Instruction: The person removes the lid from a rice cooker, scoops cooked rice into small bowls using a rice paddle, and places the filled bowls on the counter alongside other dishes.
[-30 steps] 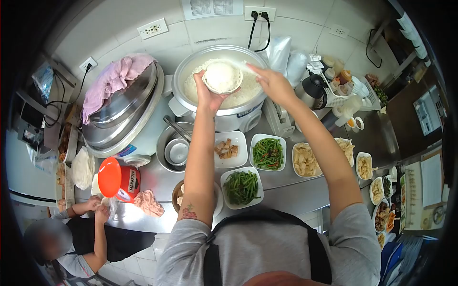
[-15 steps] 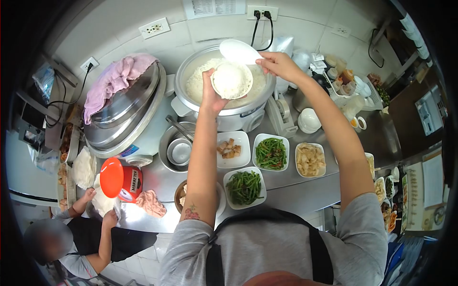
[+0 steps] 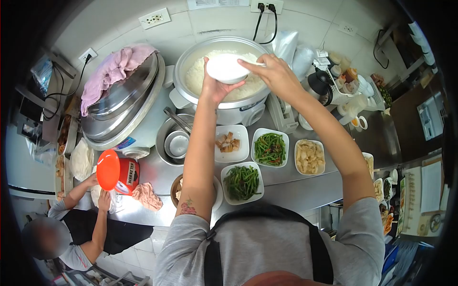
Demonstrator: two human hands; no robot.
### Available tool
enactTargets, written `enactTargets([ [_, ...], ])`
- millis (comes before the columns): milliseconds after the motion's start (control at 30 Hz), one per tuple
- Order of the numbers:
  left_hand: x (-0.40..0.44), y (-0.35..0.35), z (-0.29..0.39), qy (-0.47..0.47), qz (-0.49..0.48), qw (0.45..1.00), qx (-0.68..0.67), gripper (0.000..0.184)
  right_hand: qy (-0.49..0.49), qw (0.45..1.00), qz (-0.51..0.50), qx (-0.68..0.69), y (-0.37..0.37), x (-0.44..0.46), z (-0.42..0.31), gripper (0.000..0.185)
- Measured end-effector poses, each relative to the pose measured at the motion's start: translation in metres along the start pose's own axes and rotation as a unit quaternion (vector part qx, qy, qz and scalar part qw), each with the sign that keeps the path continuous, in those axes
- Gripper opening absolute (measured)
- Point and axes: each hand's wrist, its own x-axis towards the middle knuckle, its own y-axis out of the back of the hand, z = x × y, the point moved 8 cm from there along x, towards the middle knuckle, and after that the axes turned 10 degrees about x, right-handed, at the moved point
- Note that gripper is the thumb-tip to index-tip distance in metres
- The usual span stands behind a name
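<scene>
The paddle (image 3: 223, 64) is covering the bowl (image 3: 235, 80), having moved in from its far edge since the earlier frame. The right hand (image 3: 276, 74) is gripping the paddle's handle in curled fingers; the left hand (image 3: 214, 89), fingers curved, is holding the bowl from below. Bowl and paddle are hanging above the rice (image 3: 197, 74) in the cooker (image 3: 230, 113). Dishes (image 3: 242, 143) are standing on the tabletop (image 3: 281, 193).

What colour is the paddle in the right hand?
The paddle is white, best seen in the head view.
</scene>
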Motion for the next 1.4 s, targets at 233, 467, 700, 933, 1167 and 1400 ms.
enactTargets([
  [233, 0.003, 0.002, -0.002, 0.004, -0.003, 1.0, 0.017, 0.083, -0.021, 0.997, 0.046, -0.055, -0.011, -0.004, 0.018, 0.048],
  [467, -0.005, -0.006, 0.003, -0.001, -0.016, 0.999, 0.043, 0.083, -0.191, 0.979, -0.066, 0.02, 0.033, -0.012, 0.0, 0.04],
  [700, -0.033, -0.051, 0.003, -0.002, -0.048, 0.995, 0.083, 0.086, -0.212, 0.968, -0.128, -0.025, 0.092, -0.034, -0.041, 0.037],
  [933, -0.121, -0.134, -0.033, 0.013, -0.078, 0.997, 0.027, 0.079, -0.196, 0.935, -0.043, 0.292, 0.148, -0.15, -0.069, 0.038],
  [1167, -0.192, -0.229, -0.215, 0.206, -0.082, 0.973, -0.068, 0.07, -0.547, 0.614, 0.186, 0.538, 0.091, -0.416, -0.032, 0.053],
  [1400, -0.197, -0.259, -0.438, 0.258, -0.064, 0.964, 0.019, 0.056, -0.647, 0.421, 0.339, 0.538, 0.066, -0.595, -0.035, 0.052],
])
